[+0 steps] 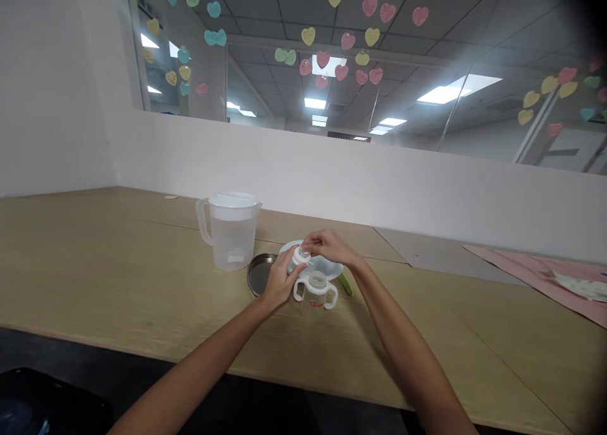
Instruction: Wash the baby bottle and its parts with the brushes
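A white, ring-shaped bottle collar (pixel 300 258) is gripped in the left hand (pixel 279 279), and its clear top (pixel 304 251) is pinched by the right hand (pixel 331 246). Just below, a transparent two-handled baby bottle (pixel 315 294) is stood open on the tan counter (pixel 142 277), before a pale round bowl (pixel 334 270); a shallow metal dish (pixel 258 272) and translucent plastic pitcher (pixel 234 238) are positioned to the left.

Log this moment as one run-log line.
left hand: holding white cap | right hand: at cap's top | two-handled bottle: upright, uncapped
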A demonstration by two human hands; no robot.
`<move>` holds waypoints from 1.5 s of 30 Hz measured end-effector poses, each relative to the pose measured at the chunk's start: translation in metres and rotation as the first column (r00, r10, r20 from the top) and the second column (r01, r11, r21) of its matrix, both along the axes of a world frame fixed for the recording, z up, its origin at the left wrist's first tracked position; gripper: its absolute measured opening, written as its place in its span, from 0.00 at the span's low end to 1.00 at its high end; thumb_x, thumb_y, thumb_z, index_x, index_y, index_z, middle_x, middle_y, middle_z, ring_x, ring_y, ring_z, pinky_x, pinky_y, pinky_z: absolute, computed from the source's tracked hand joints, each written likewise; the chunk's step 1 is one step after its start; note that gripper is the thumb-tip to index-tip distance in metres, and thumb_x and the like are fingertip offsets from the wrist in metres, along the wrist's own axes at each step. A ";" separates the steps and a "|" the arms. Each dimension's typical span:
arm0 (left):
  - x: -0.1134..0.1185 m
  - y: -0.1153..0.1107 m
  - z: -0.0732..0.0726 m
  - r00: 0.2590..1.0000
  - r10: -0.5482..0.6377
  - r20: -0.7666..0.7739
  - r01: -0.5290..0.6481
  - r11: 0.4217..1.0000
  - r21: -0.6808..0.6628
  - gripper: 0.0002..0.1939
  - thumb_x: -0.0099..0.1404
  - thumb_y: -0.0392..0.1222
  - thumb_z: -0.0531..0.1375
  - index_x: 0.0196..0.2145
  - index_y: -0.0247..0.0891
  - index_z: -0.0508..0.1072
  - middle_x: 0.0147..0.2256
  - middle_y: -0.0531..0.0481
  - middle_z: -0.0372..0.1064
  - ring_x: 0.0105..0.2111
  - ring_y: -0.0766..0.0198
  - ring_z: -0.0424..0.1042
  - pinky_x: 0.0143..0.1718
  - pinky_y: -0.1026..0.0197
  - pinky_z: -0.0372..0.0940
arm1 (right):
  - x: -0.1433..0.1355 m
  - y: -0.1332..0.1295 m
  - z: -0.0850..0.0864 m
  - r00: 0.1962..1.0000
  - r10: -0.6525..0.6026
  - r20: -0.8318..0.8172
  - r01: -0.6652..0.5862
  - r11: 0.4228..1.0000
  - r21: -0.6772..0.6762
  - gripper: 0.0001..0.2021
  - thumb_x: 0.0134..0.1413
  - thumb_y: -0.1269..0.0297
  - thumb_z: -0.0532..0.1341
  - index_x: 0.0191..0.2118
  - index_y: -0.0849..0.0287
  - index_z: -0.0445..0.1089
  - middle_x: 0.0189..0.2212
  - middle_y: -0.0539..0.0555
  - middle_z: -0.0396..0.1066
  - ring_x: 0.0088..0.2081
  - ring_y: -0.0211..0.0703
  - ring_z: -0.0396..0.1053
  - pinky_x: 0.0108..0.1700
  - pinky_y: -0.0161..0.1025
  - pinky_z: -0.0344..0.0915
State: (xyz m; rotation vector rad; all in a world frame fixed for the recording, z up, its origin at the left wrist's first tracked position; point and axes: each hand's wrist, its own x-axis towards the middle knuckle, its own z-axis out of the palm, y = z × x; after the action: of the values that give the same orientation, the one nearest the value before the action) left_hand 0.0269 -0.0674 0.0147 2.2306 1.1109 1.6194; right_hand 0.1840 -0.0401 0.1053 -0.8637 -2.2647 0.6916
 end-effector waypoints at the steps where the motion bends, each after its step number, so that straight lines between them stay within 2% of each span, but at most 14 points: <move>1: 0.000 0.000 0.000 1.000 -0.001 -0.001 0.001 1.000 0.000 0.20 0.62 0.47 0.50 0.50 0.39 0.60 0.48 0.46 0.64 0.47 0.60 0.62 0.48 0.58 0.56 | 0.000 0.000 0.000 1.000 0.006 -0.011 -0.006 1.000 -0.020 0.10 0.47 0.64 0.56 0.31 0.64 0.70 0.26 0.53 0.70 0.29 0.37 0.67 0.30 0.33 0.63; 5: 0.001 0.000 0.000 1.000 -0.001 0.006 0.001 1.000 -0.001 0.20 0.62 0.47 0.50 0.51 0.39 0.60 0.48 0.46 0.64 0.47 0.60 0.62 0.48 0.58 0.56 | 0.000 0.000 0.001 1.000 0.010 -0.015 -0.011 0.998 -0.057 0.11 0.46 0.62 0.57 0.31 0.65 0.71 0.26 0.53 0.70 0.29 0.37 0.67 0.30 0.33 0.64; 13: 0.000 0.000 -0.001 1.000 0.010 0.012 -0.010 1.000 0.004 0.21 0.62 0.47 0.50 0.51 0.38 0.59 0.47 0.46 0.64 0.47 0.60 0.63 0.47 0.59 0.56 | 0.002 0.003 -0.001 1.000 -0.005 0.028 0.005 1.000 0.005 0.11 0.47 0.62 0.57 0.32 0.65 0.70 0.29 0.54 0.70 0.30 0.36 0.66 0.32 0.33 0.64; 18: -0.002 -0.003 -0.001 0.998 -0.027 -0.051 0.029 0.999 0.036 0.21 0.62 0.47 0.50 0.52 0.39 0.58 0.46 0.46 0.65 0.45 0.61 0.63 0.47 0.58 0.57 | 0.012 0.004 0.004 0.997 0.065 -0.036 -0.070 0.983 -0.168 0.13 0.46 0.60 0.59 0.35 0.64 0.70 0.31 0.54 0.69 0.33 0.38 0.66 0.33 0.34 0.66; 24: -0.001 -0.002 -0.001 0.996 -0.049 -0.079 0.055 0.996 0.077 0.21 0.62 0.46 0.51 0.51 0.38 0.59 0.47 0.45 0.63 0.47 0.60 0.61 0.48 0.58 0.55 | 0.020 -0.001 0.011 0.987 0.132 -0.092 -0.158 0.905 -0.394 0.13 0.44 0.60 0.61 0.36 0.64 0.70 0.32 0.54 0.68 0.35 0.38 0.66 0.39 0.38 0.66; 28: -0.002 0.002 -0.002 0.996 0.014 -0.093 -0.006 0.997 0.082 0.21 0.62 0.46 0.50 0.52 0.39 0.57 0.48 0.45 0.61 0.49 0.60 0.59 0.49 0.57 0.54 | 0.022 0.002 0.009 0.973 0.070 -0.221 -0.163 0.883 -0.439 0.11 0.45 0.60 0.60 0.32 0.64 0.68 0.34 0.55 0.68 0.36 0.38 0.67 0.42 0.38 0.65; 30: -0.003 0.005 -0.004 0.990 0.093 -0.102 -0.086 0.993 0.078 0.22 0.62 0.47 0.49 0.52 0.38 0.58 0.49 0.44 0.59 0.49 0.59 0.58 0.50 0.57 0.54 | 0.026 0.008 0.006 0.969 -0.008 -0.247 -0.101 0.900 -0.423 0.10 0.47 0.59 0.58 0.31 0.62 0.66 0.34 0.55 0.68 0.35 0.38 0.67 0.41 0.38 0.65; 31: -0.004 0.007 -0.005 0.984 0.141 -0.110 -0.134 0.988 0.072 0.22 0.62 0.48 0.49 0.52 0.38 0.58 0.48 0.43 0.59 0.49 0.59 0.58 0.50 0.57 0.53 | 0.028 0.011 0.004 0.976 -0.060 -0.209 -0.027 0.920 -0.391 0.10 0.48 0.59 0.57 0.31 0.62 0.65 0.34 0.55 0.69 0.34 0.37 0.67 0.39 0.37 0.65; 33: -0.005 0.012 -0.008 0.962 0.225 -0.154 -0.220 0.974 0.051 0.22 0.61 0.50 0.50 0.50 0.38 0.61 0.46 0.43 0.60 0.47 0.58 0.59 0.49 0.55 0.54 | 0.033 0.019 -0.001 0.978 -0.209 0.013 0.207 0.950 -0.233 0.08 0.48 0.62 0.56 0.29 0.63 0.66 0.31 0.55 0.69 0.33 0.37 0.66 0.36 0.35 0.64; 35: -0.006 0.015 -0.010 0.937 0.272 -0.221 -0.275 0.961 0.018 0.21 0.59 0.51 0.51 0.48 0.39 0.64 0.44 0.44 0.63 0.45 0.57 0.61 0.48 0.53 0.53 | 0.037 0.027 -0.007 0.877 -0.376 0.299 0.391 0.920 0.008 0.06 0.46 0.66 0.57 0.28 0.63 0.67 0.29 0.54 0.69 0.31 0.37 0.66 0.34 0.33 0.62; 36: -0.006 0.016 -0.011 0.926 0.282 -0.250 -0.291 0.957 0.001 0.21 0.59 0.51 0.52 0.47 0.39 0.64 0.43 0.45 0.64 0.44 0.56 0.61 0.48 0.52 0.53 | 0.038 0.030 -0.010 0.808 -0.429 0.403 0.428 0.899 0.098 0.05 0.44 0.67 0.58 0.27 0.64 0.68 0.28 0.54 0.69 0.31 0.37 0.65 0.33 0.32 0.60; 38: -0.006 0.017 -0.012 0.913 0.301 -0.275 -0.320 0.947 -0.027 0.20 0.58 0.51 0.53 0.46 0.40 0.65 0.41 0.46 0.67 0.43 0.56 0.62 0.48 0.49 0.51 | 0.039 0.035 -0.016 0.725 -0.460 0.512 0.441 0.882 0.167 0.05 0.40 0.68 0.61 0.28 0.64 0.69 0.28 0.53 0.70 0.30 0.37 0.65 0.32 0.31 0.58; 41: -0.004 0.015 -0.013 0.901 0.333 -0.277 -0.360 0.932 -0.048 0.16 0.57 0.51 0.54 0.40 0.41 0.68 0.39 0.48 0.68 0.44 0.56 0.61 0.50 0.47 0.47 | 0.037 0.038 -0.024 0.697 -0.447 0.561 0.449 0.882 0.145 0.14 0.34 0.68 0.65 0.33 0.63 0.70 0.31 0.53 0.70 0.30 0.38 0.65 0.30 0.30 0.57; 45: -0.001 0.013 -0.014 0.878 0.380 -0.293 -0.409 0.911 -0.045 0.10 0.57 0.50 0.54 0.31 0.45 0.72 0.44 0.50 0.65 0.48 0.54 0.57 0.50 0.44 0.45 | 0.034 0.038 -0.029 0.668 -0.405 0.625 0.436 0.893 0.113 0.19 0.30 0.69 0.67 0.36 0.63 0.70 0.31 0.53 0.71 0.29 0.38 0.65 0.27 0.30 0.57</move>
State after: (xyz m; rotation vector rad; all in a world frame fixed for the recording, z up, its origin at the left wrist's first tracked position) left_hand 0.0260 -0.0542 0.0010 2.3210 1.7860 1.3492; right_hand 0.2184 -0.0025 0.0762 -1.8032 -2.4533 0.2386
